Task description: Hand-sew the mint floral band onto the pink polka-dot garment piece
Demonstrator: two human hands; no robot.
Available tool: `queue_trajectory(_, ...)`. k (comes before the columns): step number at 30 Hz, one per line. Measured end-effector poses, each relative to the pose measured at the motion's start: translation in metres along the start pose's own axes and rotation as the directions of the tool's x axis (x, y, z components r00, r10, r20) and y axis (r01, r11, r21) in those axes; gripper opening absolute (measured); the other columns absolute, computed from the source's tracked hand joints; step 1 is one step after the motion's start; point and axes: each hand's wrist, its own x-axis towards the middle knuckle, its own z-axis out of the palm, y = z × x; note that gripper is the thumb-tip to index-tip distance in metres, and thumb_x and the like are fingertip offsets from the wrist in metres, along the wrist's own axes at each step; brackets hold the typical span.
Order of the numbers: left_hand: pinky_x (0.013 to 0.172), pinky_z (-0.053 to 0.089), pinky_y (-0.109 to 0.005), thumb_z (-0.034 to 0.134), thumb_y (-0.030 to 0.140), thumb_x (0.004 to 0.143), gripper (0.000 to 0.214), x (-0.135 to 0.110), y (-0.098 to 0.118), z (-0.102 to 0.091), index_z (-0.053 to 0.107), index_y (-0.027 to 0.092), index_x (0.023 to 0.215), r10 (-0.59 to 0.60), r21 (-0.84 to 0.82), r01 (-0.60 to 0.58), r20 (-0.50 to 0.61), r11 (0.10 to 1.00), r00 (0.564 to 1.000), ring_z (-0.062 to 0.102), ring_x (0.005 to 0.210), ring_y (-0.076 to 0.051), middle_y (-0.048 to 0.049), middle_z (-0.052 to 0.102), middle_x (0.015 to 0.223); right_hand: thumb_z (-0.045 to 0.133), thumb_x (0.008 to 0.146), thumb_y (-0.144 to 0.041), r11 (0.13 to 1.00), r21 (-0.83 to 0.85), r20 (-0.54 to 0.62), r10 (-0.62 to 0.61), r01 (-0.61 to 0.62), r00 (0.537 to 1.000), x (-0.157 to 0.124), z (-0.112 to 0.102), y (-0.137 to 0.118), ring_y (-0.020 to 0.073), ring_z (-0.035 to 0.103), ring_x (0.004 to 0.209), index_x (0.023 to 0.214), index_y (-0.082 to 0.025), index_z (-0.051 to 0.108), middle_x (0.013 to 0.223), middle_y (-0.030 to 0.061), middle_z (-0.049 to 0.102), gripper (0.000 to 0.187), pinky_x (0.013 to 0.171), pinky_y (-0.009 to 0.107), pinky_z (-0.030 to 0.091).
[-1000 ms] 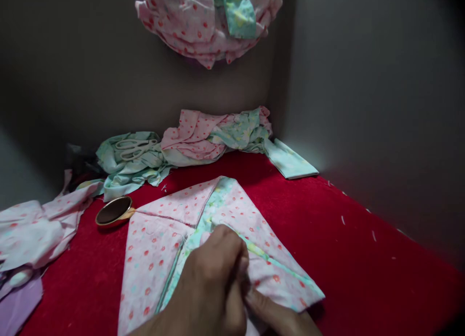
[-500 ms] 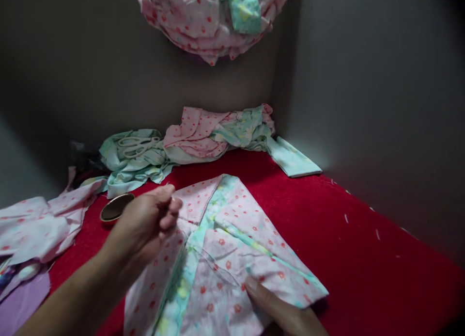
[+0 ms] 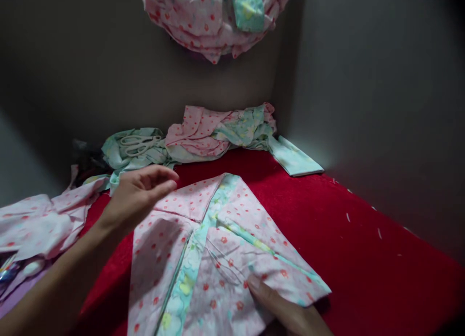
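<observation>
A patchwork cloth piece (image 3: 236, 248) in pink flowered fabric, with mint green strips between its panels, lies across the red surface. My right hand (image 3: 286, 307) grips its near edge, thumb on top and the other fingers hidden underneath. Loose strands of thread (image 3: 221, 261) run over the pink panel near that thumb. Above the cloth's left side, my left hand (image 3: 145, 188) is raised, its thumb and fingertips closed together in a pinch. Anything between those fingertips is too small to make out.
White-handled scissors (image 3: 140, 144) rest on a crumpled green cloth at the back left. A pink and green fabric heap (image 3: 218, 132) and a folded mint cloth (image 3: 296, 156) lie along the back. More pink fabric (image 3: 47, 219) is at left. A fabric bundle (image 3: 218, 25) hangs above.
My left hand has turned over and risen slightly, its forearm shifting left. The oval dark disc seen beside it earlier is now hidden. My right hand keeps its grip on the patchwork.
</observation>
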Motion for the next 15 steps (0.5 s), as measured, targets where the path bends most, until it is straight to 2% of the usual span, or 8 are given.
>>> queue_trajectory(2,0.052,0.038,-0.018,0.07,0.012,0.06,0.004,-0.017,0.01,0.014,0.069,0.015,0.063,0.021,0.137,-0.053,0.227,0.989,0.974,0.053,0.056,-0.01,-0.0011,0.063,0.06,0.079,0.052,-0.046,1.0,0.0,0.005,-0.013,0.013,1.0,0.002,-0.001,0.002,0.0329,0.052,0.112,0.116,-0.019,0.06,0.106,0.0095,0.068,0.072,0.096,0.044,0.038)
queue_trajectory(3,0.051,0.037,-0.019,0.066,0.011,0.064,0.007,-0.026,0.014,0.021,0.07,0.015,0.064,0.05,0.214,-0.134,0.359,0.968,0.932,0.051,0.054,-0.01,-0.0009,0.061,0.059,0.078,0.054,-0.046,1.0,0.0,0.016,-0.013,0.013,1.0,0.003,-0.001,0.003,0.0331,0.055,0.108,0.116,-0.019,0.06,0.106,0.0093,0.068,0.07,0.094,0.044,0.039)
queue_trajectory(5,0.05,0.034,-0.02,0.056,0.006,0.071,0.019,-0.041,0.019,0.032,0.071,0.017,0.071,0.096,0.32,-0.333,0.578,0.887,0.811,0.048,0.054,-0.01,-0.0001,0.057,0.058,0.077,0.056,-0.045,1.0,0.003,0.051,-0.023,0.023,0.998,0.004,-0.002,0.005,0.0328,0.059,0.1,0.115,-0.02,0.061,0.102,0.0086,0.069,0.065,0.091,0.045,0.042)
queue_trajectory(7,0.054,0.033,-0.021,0.05,0.001,0.07,0.027,-0.051,0.019,0.04,0.07,0.018,0.075,0.112,0.351,-0.488,0.711,0.799,0.694,0.048,0.057,-0.011,0.0,0.053,0.059,0.076,0.059,-0.043,0.999,0.014,0.084,-0.033,0.032,0.996,0.004,-0.003,0.005,0.0317,0.061,0.094,0.113,-0.021,0.062,0.093,0.0074,0.071,0.061,0.089,0.045,0.043)
queue_trajectory(9,0.06,0.033,-0.023,0.048,-0.003,0.067,0.029,-0.056,0.017,0.047,0.068,0.017,0.073,0.102,0.371,-0.57,0.769,0.733,0.632,0.049,0.063,-0.013,-0.001,0.053,0.063,0.076,0.06,-0.042,0.999,0.034,0.106,-0.028,0.025,0.994,0.004,-0.003,0.006,0.0312,0.062,0.091,0.112,-0.02,0.062,0.084,0.0066,0.072,0.058,0.088,0.045,0.043)
queue_trajectory(12,0.066,0.034,-0.026,0.046,-0.004,0.063,0.026,-0.056,0.014,0.054,0.063,0.015,0.068,0.079,0.407,-0.6,0.781,0.688,0.62,0.05,0.067,-0.014,-0.0022,0.055,0.065,0.076,0.059,-0.043,0.999,0.037,0.096,-0.033,0.03,0.995,0.004,-0.002,0.006,0.0311,0.061,0.094,0.113,-0.02,0.061,0.086,0.0067,0.072,0.061,0.09,0.044,0.042)
queue_trajectory(14,0.066,0.033,-0.026,0.046,-0.003,0.064,0.021,-0.053,0.014,0.054,0.059,0.014,0.065,0.085,0.42,-0.588,0.761,0.691,0.644,0.049,0.065,-0.014,-0.0016,0.055,0.064,0.078,0.057,-0.043,0.997,0.053,0.077,-0.054,0.05,0.996,0.005,-0.001,0.007,0.0306,0.059,0.102,0.117,-0.02,0.059,0.095,0.007,0.071,0.067,0.093,0.043,0.04)
queue_trajectory(15,0.065,0.033,-0.025,0.046,-0.001,0.066,0.019,-0.05,0.014,0.052,0.057,0.014,0.064,0.1,0.425,-0.57,0.735,0.703,0.671,0.049,0.064,-0.013,-0.0011,0.055,0.063,0.079,0.056,-0.044,0.996,0.071,0.073,-0.055,0.05,0.996,0.005,-0.001,0.007,0.0304,0.057,0.105,0.119,-0.02,0.057,0.1,0.0072,0.07,0.07,0.094,0.043,0.039)
